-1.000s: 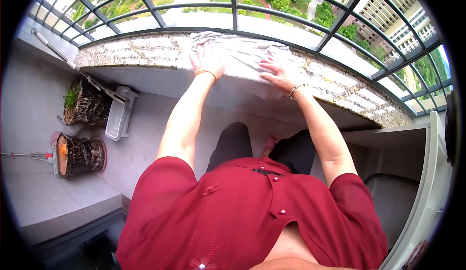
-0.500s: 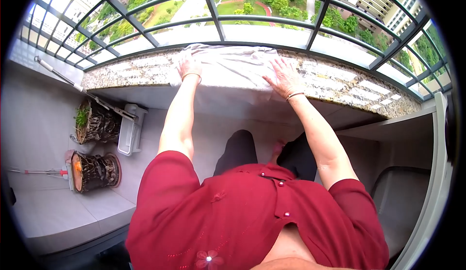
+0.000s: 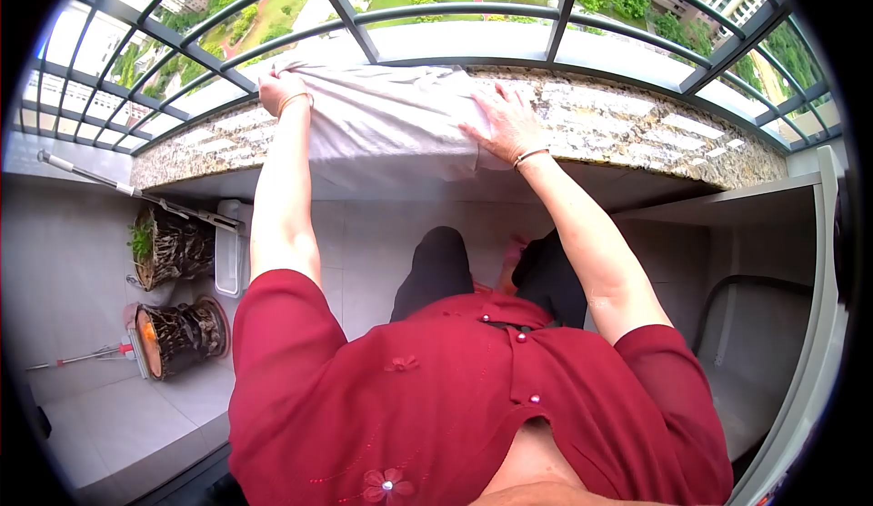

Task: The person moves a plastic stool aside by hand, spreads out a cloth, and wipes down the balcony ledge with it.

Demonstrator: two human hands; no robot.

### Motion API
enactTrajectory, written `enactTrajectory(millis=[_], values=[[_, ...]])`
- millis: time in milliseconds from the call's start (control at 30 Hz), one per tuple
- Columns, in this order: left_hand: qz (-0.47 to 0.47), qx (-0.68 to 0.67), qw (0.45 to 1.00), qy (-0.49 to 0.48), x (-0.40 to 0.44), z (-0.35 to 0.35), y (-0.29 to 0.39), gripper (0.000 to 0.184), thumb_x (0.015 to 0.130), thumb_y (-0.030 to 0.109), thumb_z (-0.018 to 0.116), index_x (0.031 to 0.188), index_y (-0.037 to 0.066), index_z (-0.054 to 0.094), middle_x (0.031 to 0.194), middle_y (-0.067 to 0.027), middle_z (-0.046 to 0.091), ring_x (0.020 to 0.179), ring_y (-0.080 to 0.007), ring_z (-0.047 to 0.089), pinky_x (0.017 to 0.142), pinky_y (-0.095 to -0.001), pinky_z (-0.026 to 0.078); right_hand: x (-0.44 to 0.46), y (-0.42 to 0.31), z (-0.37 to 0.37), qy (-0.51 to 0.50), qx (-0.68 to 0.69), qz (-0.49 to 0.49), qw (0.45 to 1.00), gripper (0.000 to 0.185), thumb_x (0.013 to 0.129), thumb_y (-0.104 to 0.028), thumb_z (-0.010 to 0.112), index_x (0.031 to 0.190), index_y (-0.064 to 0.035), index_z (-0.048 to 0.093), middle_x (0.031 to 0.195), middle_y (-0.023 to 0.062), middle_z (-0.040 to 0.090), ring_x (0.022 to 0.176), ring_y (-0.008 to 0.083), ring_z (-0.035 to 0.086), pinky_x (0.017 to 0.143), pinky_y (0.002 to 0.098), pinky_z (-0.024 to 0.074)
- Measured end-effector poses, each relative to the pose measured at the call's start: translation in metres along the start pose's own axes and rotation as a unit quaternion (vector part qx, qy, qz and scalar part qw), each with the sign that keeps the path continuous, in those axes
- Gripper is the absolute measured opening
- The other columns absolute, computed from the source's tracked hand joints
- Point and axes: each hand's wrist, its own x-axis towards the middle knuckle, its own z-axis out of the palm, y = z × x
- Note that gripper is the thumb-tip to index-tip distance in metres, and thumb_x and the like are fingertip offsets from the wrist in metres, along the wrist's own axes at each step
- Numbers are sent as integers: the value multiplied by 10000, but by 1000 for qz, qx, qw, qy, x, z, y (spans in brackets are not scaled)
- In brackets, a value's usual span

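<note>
A white cloth [image 3: 391,110] is spread over the speckled granite ledge [image 3: 618,124], its near part hanging down over the front edge. My left hand [image 3: 278,93] is closed on the cloth's far left corner, and creases fan out from there. At the cloth's right edge my right hand [image 3: 509,124] lies flat with its fingers spread, partly on the cloth and partly at the bare stone.
Dark metal railing bars [image 3: 455,13] run behind the ledge. On the left stand two bark-like pots, one with a green plant [image 3: 143,238], a white plastic bin [image 3: 231,251] and a long-handled pole [image 3: 91,174]. A grey cabinet edge [image 3: 826,233] rises at the right.
My left hand has moved left and closed on the cloth's corner, pulling it left into taut folds. My right hand stays spread near the cloth's right side. The view has shifted slightly.
</note>
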Motion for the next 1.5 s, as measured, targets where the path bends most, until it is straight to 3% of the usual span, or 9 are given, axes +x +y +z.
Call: enactTrajectory(millis=[133,167,233,433,633,833,1100,1167,1500], values=[[23,-91,994,63,0,24,15,255,805,139,522,1012,-8,541,946,-195,617,875,-324,619,774,-375,478,1,5,10,97,68,2,993,737,793,-561,530,1339,-96,361,1320,170,422,1264,301,340,1077,416,218],[62,-168,978,-104,-11,27,12,454,825,278,519,1183,2,474,1153,-204,542,1073,-302,538,899,-371,418,1,7,10,96,67,1,993,737,793,-561,530,1339,-96,361,1320,170,422,1264,301,340,1077,416,218],[222,267,920,-182,-35,42,5,706,826,498,475,1329,19,352,1360,-173,376,1278,-287,324,1038,-397,256,1,4,6,41,50,24,998,734,795,-560,530,1332,-84,371,1323,169,421,1261,291,348,1074,417,226],[175,189,947,-190,2,39,-37,877,792,671,398,1391,46,258,1458,-125,229,1355,-284,149,1086,-414,138,1,6,9,53,61,9,997,682,804,-541,533,1293,-77,430,1281,159,469,1254,285,363,1066,411,238],[189,154,935,-258,97,51,-93,694,863,555,358,1301,19,396,1388,-187,336,1286,-362,289,1070,-400,227,1,9,9,59,37,12,998,646,803,-550,526,1237,-73,489,1275,132,480,1247,280,371,1061,414,245],[472,452,707,-270,94,35,-74,273,850,91,395,1051,29,569,1029,-208,586,1007,-347,540,873,-444,415,0,0,0,21,-13,1,1000,630,819,-567,488,1195,-63,529,1312,102,452,1269,272,341,1066,400,241],[491,328,783,-196,-7,35,-22,240,819,139,483,1020,55,582,1119,-182,558,1115,-337,474,907,-434,402,1,-4,5,8,-37,0,999,712,766,-639,498,1243,-110,483,1358,112,390,1291,294,301,1076,453,198],[341,77,923,-162,-37,56,-23,332,794,145,516,1111,49,534,1183,-209,514,1182,-341,417,990,-399,350,3,-5,4,-13,-49,10,999,722,773,-646,474,1279,-132,458,1377,95,359,1304,275,281,1077,450,195],[285,113,903,-301,-84,12,24,426,752,184,598,1162,76,548,1174,-86,572,1029,-243,564,923,-327,427,3,-8,3,-27,-81,33,996,703,781,-638,466,1285,-148,453,1407,67,333,1321,247,263,1095,412,177]])
